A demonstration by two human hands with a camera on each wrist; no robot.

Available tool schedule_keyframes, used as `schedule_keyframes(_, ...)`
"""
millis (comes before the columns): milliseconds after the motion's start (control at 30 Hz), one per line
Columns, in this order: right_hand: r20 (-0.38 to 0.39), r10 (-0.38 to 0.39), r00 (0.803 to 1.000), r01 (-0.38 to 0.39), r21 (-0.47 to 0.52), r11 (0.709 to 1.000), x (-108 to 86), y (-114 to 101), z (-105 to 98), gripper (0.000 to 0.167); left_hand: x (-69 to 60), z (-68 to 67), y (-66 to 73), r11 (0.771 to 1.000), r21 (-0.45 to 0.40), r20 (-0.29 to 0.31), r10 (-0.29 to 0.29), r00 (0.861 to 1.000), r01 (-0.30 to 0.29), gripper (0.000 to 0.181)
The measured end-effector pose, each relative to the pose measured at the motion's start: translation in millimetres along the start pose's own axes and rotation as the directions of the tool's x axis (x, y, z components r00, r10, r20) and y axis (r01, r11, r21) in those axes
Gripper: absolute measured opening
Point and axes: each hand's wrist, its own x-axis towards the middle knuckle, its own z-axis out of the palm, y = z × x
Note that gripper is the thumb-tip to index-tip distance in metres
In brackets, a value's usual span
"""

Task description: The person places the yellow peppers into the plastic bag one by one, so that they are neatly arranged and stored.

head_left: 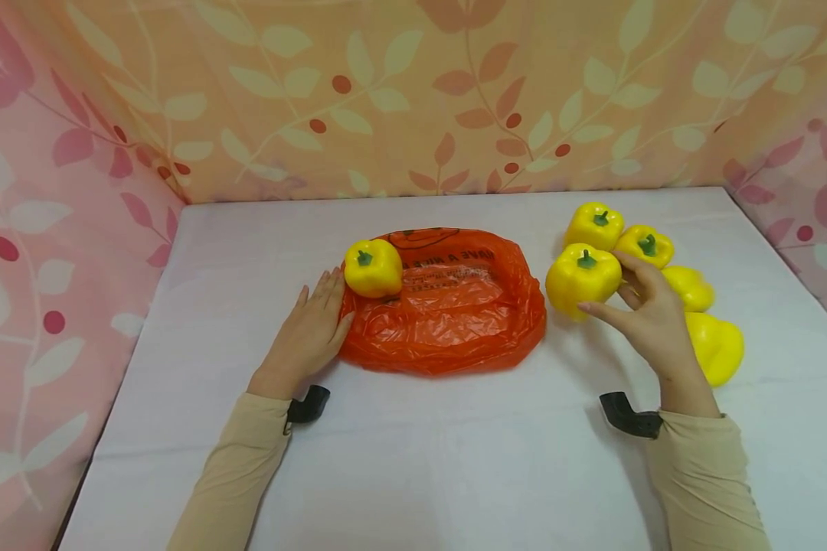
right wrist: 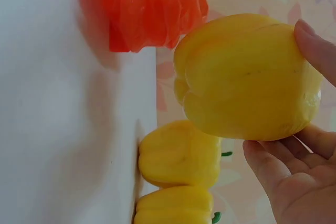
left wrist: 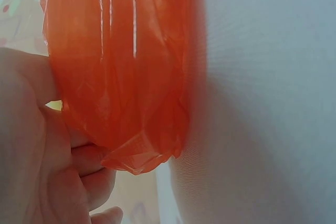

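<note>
A red-orange plastic bag [head_left: 448, 361] with printed lettering lies spread on the table, its rim pushed down into a low ring. At its left end sits one yellow bell pepper [head_left: 372, 269], green stem up. My left hand [head_left: 308, 325] touches the bag's left side beside that pepper, fingers straight. In the left wrist view the fingers rest along the bag's wall [left wrist: 126, 77]. Right of the bag, my right hand [head_left: 651, 317] holds another yellow bell pepper [head_left: 582, 277] between thumb and fingers. The right wrist view shows this pepper [right wrist: 247, 77] lifted above the table.
Several more yellow bell peppers stand or lie at the right, including an upright one [head_left: 593, 226] at the back and a large one [head_left: 717, 348] beside the right wrist. White cloth [head_left: 420, 459] covers the table. Leaf-patterned curtains [head_left: 413, 99] enclose the back and sides.
</note>
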Motion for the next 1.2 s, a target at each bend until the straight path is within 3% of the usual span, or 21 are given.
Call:
schedule_keyframes(367,0.068,-0.044,0.997,0.04,0.057,0.998,7.6,-19,17,0.08,0.1,-1.2,1.0,1.0,-0.015,0.004,-0.006,1.0,0.006,0.066)
schedule_keyframes(667,0.078,-0.098,0.992,0.094,0.05,0.994,13.2,-36,31,0.079,-0.9,-2.6,2.4,1.0,-0.01,0.011,-0.013,1.0,0.013,0.067)
schedule_keyframes(1200,0.165,-0.251,0.954,0.226,0.158,0.961,27.7,-56,68,0.079,0.3,-0.2,0.4,1.0,-0.007,0.004,-0.014,1.0,0.014,0.067)
